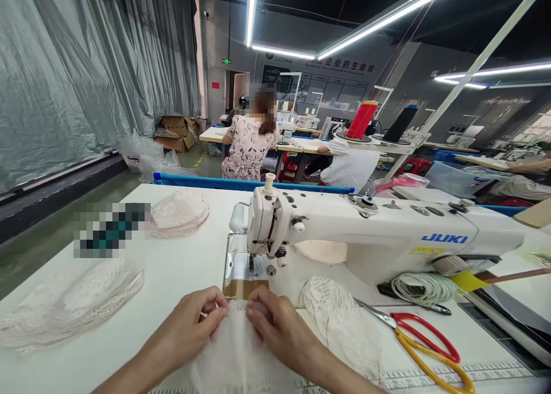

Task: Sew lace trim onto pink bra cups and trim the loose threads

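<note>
Hands at the near table edge, left hand (196,319) and right hand (275,322) both pinching white lace fabric (235,354) (fingertips pressed together), just before the JUKI sewing machine (387,239), scissors (426,339) right.

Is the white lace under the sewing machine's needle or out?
Out. The white lace lies short of the needle, its edge held by the left hand and right hand.
</note>
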`<state>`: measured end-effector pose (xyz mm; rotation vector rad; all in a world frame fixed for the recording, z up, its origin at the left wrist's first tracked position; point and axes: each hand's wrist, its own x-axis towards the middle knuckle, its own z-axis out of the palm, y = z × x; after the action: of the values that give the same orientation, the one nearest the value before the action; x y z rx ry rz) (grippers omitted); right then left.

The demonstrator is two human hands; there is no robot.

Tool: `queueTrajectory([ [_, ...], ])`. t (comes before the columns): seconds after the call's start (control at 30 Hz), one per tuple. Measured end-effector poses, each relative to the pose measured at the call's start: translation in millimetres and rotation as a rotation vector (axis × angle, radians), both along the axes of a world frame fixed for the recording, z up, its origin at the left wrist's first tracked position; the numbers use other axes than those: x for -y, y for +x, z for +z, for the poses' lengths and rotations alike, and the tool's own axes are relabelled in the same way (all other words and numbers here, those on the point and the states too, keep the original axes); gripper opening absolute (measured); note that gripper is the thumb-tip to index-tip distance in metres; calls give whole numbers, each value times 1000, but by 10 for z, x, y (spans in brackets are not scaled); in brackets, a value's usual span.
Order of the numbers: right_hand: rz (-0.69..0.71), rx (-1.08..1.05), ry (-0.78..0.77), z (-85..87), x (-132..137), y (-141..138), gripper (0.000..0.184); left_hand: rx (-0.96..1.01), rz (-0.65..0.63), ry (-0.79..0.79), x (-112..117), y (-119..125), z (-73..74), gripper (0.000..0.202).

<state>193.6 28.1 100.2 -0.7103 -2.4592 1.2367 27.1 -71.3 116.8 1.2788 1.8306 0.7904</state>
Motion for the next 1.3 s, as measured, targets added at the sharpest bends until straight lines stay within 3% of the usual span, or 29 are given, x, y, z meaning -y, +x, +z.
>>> queueTrajectory([
  [0.1, -70, 157, 338, -185, -14, -45, 11, -282, -15, 2, -62, -66, -98, 21],
  [0.17, -86, 242, 447, -268, -24, -54, 8, -380, -28, -21, -96, -81, -150, 20],
  [0.23, -81, 295, 483, -296, -27, -49, 7, -433, -48, -40, -118, -79, -178, 16],
  [0.37, -51, 299, 533, -288, -17, -31, 22, -519, -79, -85, -138, -59, -187, 7],
  [0.53, -46, 261, 720, -345, -65, -21, 33, -619, -106, -81, -191, -25, -188, 4],
  [0.73, -99, 59, 918, -243, -299, 32, 36, -651, -141, -39, -490, 20, -182, 7],
  [0.87, 82, -130, 965, -193, -382, 74, 19, -679, -152, -3, -704, 3, -203, 9],
  [0.93, 148, -160, 935, -224, -410, 80, 20, -693, -155, 1, -745, -21, -234, 9],
  [1.0, 133, -158, 931, -262, -442, 85, 27, -780, -135, 70, -734, -38, -284, 14],
  [1.1, 108, -143, 957, -283, -484, 105, 32, -947, -130, 409, -651, -26, -384, 26],
  [1.17, 109, -108, 956, -273, -498, 126, 31, -943, -235, 617, -590, 0, -453, 27],
  [1.23, 102, -80, 950, -260, -511, 140, 28, -928, -345, 705, -561, 13, -518, 24],
  [1.3, 96, -72, 935, -252, -547, 133, 24, -926, -347, 767, -589, -8, -574, 21],
])
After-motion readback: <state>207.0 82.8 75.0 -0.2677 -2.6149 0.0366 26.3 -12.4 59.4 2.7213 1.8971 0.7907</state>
